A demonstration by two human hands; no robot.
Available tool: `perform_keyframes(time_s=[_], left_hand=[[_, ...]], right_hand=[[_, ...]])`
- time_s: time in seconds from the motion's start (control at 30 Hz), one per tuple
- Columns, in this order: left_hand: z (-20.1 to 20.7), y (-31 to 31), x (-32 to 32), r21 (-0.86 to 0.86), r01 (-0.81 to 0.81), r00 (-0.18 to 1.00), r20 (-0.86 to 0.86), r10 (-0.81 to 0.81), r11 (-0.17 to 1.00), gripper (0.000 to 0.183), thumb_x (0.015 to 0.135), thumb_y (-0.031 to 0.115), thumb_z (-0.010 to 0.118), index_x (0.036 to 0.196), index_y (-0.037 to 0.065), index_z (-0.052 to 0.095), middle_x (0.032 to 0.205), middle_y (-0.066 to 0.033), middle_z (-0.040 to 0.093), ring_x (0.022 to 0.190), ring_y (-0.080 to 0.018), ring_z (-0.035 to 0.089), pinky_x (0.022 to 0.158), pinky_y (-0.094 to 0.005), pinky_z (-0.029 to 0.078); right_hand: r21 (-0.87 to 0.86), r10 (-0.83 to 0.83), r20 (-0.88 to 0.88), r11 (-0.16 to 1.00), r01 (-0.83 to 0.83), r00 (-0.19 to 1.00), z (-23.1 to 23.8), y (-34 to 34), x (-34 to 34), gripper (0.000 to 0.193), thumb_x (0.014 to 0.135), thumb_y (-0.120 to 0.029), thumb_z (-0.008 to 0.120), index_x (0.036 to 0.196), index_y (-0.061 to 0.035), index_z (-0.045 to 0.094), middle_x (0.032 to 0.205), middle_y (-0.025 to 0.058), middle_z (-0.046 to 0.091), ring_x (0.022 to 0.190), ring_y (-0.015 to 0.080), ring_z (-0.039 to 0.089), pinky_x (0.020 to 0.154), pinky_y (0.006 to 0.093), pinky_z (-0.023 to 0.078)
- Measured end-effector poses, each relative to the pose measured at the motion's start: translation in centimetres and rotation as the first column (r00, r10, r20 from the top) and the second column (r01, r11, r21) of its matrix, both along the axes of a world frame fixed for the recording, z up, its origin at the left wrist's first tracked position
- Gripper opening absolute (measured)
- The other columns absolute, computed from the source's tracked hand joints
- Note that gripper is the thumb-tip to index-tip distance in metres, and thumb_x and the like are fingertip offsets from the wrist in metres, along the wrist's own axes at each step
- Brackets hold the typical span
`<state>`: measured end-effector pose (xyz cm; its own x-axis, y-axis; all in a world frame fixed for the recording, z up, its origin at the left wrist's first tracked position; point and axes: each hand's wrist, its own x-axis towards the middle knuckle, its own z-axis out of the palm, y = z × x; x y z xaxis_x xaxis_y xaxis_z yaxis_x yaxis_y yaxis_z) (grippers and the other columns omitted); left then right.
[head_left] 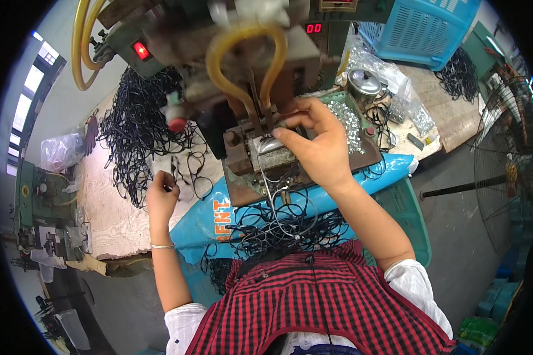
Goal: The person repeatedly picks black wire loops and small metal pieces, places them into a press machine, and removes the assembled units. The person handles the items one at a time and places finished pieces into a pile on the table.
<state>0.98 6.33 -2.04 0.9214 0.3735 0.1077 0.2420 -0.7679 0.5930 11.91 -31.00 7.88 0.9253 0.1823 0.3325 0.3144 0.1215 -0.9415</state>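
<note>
My left hand [162,198] is left of the machine, its fingers curled together on a thin black cord [176,168] beside a large tangle of black cords [137,127]. My right hand [321,145] reaches to the press machine [243,157], thumb and forefinger closed together at the metal die [270,145]; whatever they pinch is too small to make out. To the right of the die, a tray of small shiny metal pieces [346,121] sits by my knuckles. More black cords with pale ends [290,228] hang over my lap, below the machine's base.
A blue plastic sack [201,222] lies under the machine's front. Yellow hoses [216,59] loop over the die. A lidded metal pot [364,83], a blue basket [423,29] and clear plastic bags stand behind to the right. A floor fan [503,171] is at far right, a green crate [405,219] nearer.
</note>
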Motion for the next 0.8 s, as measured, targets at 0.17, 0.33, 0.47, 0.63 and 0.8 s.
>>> perform_keyframes(time_s=[0.17, 0.33, 0.47, 0.63, 0.8], left_hand=[[1.0, -2.3, 1.5, -0.975, -0.082, 0.955, -0.018, 0.296, 0.205, 0.018, 0.104, 0.021, 0.06, 0.113, 0.006, 0.064, 0.077, -0.0032, 0.065, 0.05, -0.0067, 0.05, 0.044, -0.0193, 0.035], [2.2, -5.2, 0.3, -0.769, 0.245, 0.96, 0.109, 0.256, -0.591, 0.022, 0.104, 0.013, 0.053, 0.118, -0.004, 0.056, 0.084, -0.0035, 0.063, 0.059, -0.0036, 0.051, 0.045, -0.0197, 0.038], [10.1, -13.2, -1.8, -0.915, 0.391, 0.915, 0.399, -0.065, -0.102, 0.019, 0.103, 0.016, 0.055, 0.114, 0.0, 0.058, 0.074, -0.0055, 0.063, 0.052, -0.0091, 0.055, 0.045, -0.0232, 0.046], [14.2, -20.9, -0.7, -0.984, -0.001, 0.942, -0.06, -0.329, 0.176, 0.025, 0.105, 0.019, 0.053, 0.122, 0.002, 0.058, 0.07, -0.0083, 0.067, 0.05, -0.0126, 0.061, 0.038, -0.0212, 0.044], [14.5, -21.8, 0.2, -0.98, -0.072, 0.943, -0.127, -0.306, 0.186, 0.029, 0.105, 0.02, 0.051, 0.126, 0.001, 0.057, 0.071, -0.0084, 0.067, 0.054, -0.0107, 0.06, 0.038, -0.0222, 0.047]], right_hand=[[0.292, 0.118, -0.185, 0.955, -0.06, 0.976, 0.8, 1.6, -0.9, 0.047, 0.084, 0.006, 0.071, 0.128, 0.0047, 0.055, 0.104, 0.0096, 0.071, 0.098, 0.0135, 0.067, 0.092, 0.0309, 0.052], [0.15, 0.047, -0.147, 0.988, -0.025, 0.988, 1.3, 1.5, -2.2, 0.051, 0.085, 0.003, 0.07, 0.134, 0.0035, 0.053, 0.123, 0.0141, 0.068, 0.112, 0.0192, 0.067, 0.097, 0.0326, 0.052], [-0.082, 0.04, -0.013, 0.996, -0.041, 0.999, 0.9, -2.7, -2.5, 0.048, 0.086, -0.006, 0.069, 0.133, -0.002, 0.06, 0.126, 0.0148, 0.069, 0.119, 0.0273, 0.066, 0.103, 0.037, 0.049], [-0.757, -0.279, 0.522, 0.285, 0.588, 0.806, -7.9, -8.7, 2.2, 0.022, 0.079, -0.014, 0.077, 0.098, -0.0052, 0.073, 0.129, 0.0196, 0.064, 0.136, 0.0388, 0.049, 0.102, 0.0517, 0.047], [-0.63, -0.267, 0.527, 0.514, 0.582, 0.807, -7.9, -9.3, 3.6, 0.017, 0.079, -0.012, 0.077, 0.092, -0.0034, 0.069, 0.119, 0.0219, 0.067, 0.125, 0.0409, 0.057, 0.103, 0.0478, 0.046]])
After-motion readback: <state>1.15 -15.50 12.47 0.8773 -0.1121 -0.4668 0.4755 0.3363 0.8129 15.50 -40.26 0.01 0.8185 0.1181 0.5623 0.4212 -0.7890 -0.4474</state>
